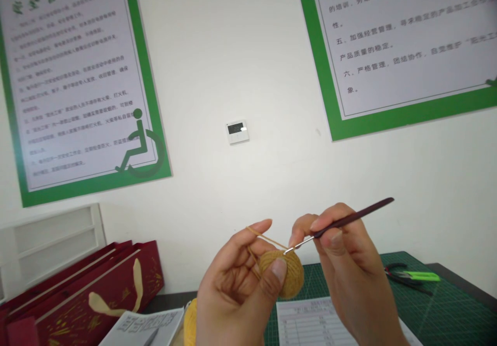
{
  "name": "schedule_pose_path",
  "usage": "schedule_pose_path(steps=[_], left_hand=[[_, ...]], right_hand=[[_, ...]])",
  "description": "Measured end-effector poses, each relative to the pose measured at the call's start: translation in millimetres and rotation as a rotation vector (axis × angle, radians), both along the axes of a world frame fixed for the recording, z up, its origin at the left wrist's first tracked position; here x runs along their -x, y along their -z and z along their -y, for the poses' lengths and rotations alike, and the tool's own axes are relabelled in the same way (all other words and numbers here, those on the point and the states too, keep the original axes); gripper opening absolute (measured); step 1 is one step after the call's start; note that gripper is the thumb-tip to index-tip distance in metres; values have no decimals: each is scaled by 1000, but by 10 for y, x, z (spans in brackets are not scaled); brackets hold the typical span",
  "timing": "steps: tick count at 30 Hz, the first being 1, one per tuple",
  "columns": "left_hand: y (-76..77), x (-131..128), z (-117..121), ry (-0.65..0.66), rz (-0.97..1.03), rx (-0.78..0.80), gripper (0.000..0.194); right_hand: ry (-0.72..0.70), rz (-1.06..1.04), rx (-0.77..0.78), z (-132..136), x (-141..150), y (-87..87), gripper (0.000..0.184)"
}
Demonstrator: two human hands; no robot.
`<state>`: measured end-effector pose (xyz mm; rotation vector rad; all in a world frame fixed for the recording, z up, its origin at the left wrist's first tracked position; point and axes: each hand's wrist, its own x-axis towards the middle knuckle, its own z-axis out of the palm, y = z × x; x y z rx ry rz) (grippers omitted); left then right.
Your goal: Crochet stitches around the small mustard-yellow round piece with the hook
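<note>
Mustard-yellow crocheted piece (286,273) up in the air over the counter (166,300), folks, a tight rounded cup of neat, close rows, held out in front of the person at work! The left hand (236,294) has it, thumb (278,272) pressed on the front and the other fingers curled behind it, while the raised index finger (260,227) carries a taut strand of yarn (267,239) running across to the top edge. Over on the right, the right hand (349,268) pinches a slim crochet hook (349,225) with its dark handle and silver shaft, fingers closed firmly around it, and the hook's tip sits right in the stitches at the rim. Below the hands, a mass of the same yellow yarn (190,325) peeks up, partly hidden by the left wrist. A printed form (310,322) lies on a green cutting mat (438,304), with green-handled scissors (411,277) further right. To the left, a sheet of paper (143,328) lies in front of dark red boxes with gold decoration (77,294) and a white rack (50,242). On the white wall behind, two green-framed notices (77,76) (399,40) flank a small thermostat (236,131).
</note>
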<state>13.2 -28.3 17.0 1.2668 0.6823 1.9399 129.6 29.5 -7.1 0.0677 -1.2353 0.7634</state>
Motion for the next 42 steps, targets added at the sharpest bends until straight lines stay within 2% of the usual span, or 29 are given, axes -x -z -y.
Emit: schedule_pose_path(steps=[4,9,13,16,19,21,24,26,27,28,32,34,35,36,37,38,41,42], left_hand=[[6,-2,-1,-8,3,3,36],[0,-18,13,-19,5,-3,36],[-14,-26,25,-10,12,-3,35],[-22,-27,30,9,18,-11,36],[-21,-13,41,55,25,19,37],[-18,1,50,101,25,47,37],[-12,13,60,171,30,70,39],[-11,11,62,204,36,71,40],[-12,7,59,215,40,67,41],[-12,4,56,220,45,60,42],[-4,9,31,190,99,55,46],[4,24,20,190,112,66,49],[7,31,17,201,116,74,50],[9,35,14,213,120,82,51],[10,34,12,222,122,86,51],[10,29,12,220,121,81,50],[6,-5,17,157,85,11,48],[5,-17,21,126,65,-13,48]], right_hand=[[74,16,-116,18,-44,-8,11],[288,25,-236,83,-83,-65,10],[440,106,-422,93,-117,-115,14],[630,117,-571,120,-139,-107,19],[821,134,-556,187,-175,-39,25],[844,223,-515,228,-200,14,20],[870,201,-509,231,-188,58,19],[865,127,-486,194,-127,61,23],[862,12,-478,167,-81,60,24],[804,-38,-448,138,-31,59,25],[406,-127,-227,7,156,67,11],[208,-137,-177,-58,198,79,4],[158,-136,-182,-85,200,85,3],[168,-124,-217,-103,190,91,4],[251,-107,-276,-109,170,94,8],[398,-79,-352,-101,143,94,15],[920,15,-549,-1,56,72,35],[953,21,-519,47,36,61,32]])
